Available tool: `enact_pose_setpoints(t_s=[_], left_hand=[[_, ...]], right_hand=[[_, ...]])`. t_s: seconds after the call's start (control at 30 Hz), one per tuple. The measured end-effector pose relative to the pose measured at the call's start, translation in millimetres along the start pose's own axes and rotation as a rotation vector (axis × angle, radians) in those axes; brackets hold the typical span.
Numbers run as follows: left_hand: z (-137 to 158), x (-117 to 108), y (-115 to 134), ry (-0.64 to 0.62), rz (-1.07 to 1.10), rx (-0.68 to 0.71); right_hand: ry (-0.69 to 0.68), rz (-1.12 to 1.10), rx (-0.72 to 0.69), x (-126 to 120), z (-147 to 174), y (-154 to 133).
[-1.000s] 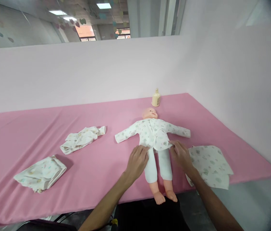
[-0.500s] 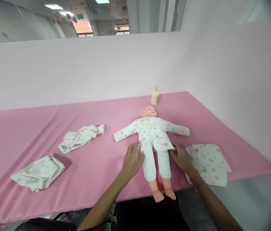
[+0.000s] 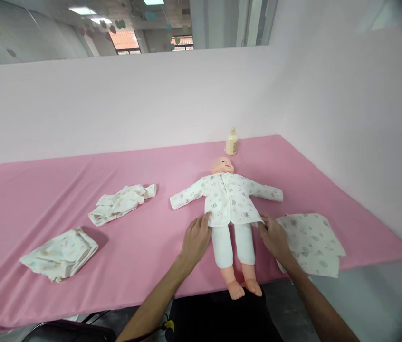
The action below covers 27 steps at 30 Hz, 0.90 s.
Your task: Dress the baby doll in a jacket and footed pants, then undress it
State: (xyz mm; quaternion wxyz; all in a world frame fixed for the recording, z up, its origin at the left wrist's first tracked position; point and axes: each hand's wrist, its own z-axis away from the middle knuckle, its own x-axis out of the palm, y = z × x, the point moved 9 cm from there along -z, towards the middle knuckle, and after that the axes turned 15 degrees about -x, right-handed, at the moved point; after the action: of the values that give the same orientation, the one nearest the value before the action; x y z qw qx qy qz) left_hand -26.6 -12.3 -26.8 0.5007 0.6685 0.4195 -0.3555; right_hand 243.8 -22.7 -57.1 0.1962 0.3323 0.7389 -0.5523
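Observation:
A baby doll (image 3: pixel 222 165) lies on its back, its feet at the table's near edge. It wears a white printed baby shirt (image 3: pixel 231 199) with long sleeves spread to both sides, and its legs are white down to the shins. My left hand (image 3: pixel 196 240) pinches the shirt's lower left corner between thumb and fingers. At the opposite lower corner, my right hand (image 3: pixel 273 235) grips the hem. Between the two hands the hem lies spread across the tops of the doll's legs.
Folded printed pants (image 3: pixel 311 240) lie to the right on the pink sheet (image 3: pixel 144 266). On the left are a crumpled white garment (image 3: pixel 122 204) and a folded printed cloth (image 3: pixel 62 254). A pale yellow pump bottle (image 3: pixel 231 143) stands behind the doll's head, near the wall.
The shirt's hem has been drawn straight and outward at both corners, and its front halves now lie flatter. Both hands have closed on the corners; my right hand has shifted slightly right.

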Motion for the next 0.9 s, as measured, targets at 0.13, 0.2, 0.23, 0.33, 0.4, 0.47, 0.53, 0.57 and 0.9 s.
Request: enact_pose_setpoints(t_s=[0.13, 0.2, 0.23, 0.33, 0.4, 0.47, 0.53, 0.57, 0.9], left_hand=[[4.4, -10.7, 9.8, 0.133, -0.088, 0.124], [6.9, -11.4, 14.8, 0.125, -0.082, 0.163], [7.8, -11.7, 15.8, 0.109, -0.058, 0.163], [7.4, -14.0, 12.1, 0.002, 0.124, 0.093], [3.8, -15.8, 6.1, -0.107, 0.311, 0.015], [-3.3, -19.6, -1.8, -0.172, 0.477, -0.082], [-11.8, -24.9, -8.1, -0.158, 0.542, -0.162], [-15.2, -27.3, -7.5, -0.136, 0.531, -0.167], [6.7, -12.6, 76.0, 0.109, -0.125, 0.326]], right_hand=[[0.013, 0.057, -0.008, -5.5, -3.0, 5.2], [-0.007, 0.156, -0.065, -5.1, -2.5, 2.7], [-0.022, 0.210, -0.109, -4.4, -1.7, -0.4], [-0.046, 0.330, -0.276, -4.8, 2.4, -13.9], [-0.031, 0.344, -0.381, -9.9, 4.4, -23.2], [0.004, 0.303, -0.454, -17.8, 4.3, -31.0], [0.018, 0.272, -0.526, -21.9, 2.8, -40.7], [0.010, 0.278, -0.572, -21.1, 2.2, -47.5], [-0.096, 0.538, -0.844, 17.8, -0.4, -109.7]])
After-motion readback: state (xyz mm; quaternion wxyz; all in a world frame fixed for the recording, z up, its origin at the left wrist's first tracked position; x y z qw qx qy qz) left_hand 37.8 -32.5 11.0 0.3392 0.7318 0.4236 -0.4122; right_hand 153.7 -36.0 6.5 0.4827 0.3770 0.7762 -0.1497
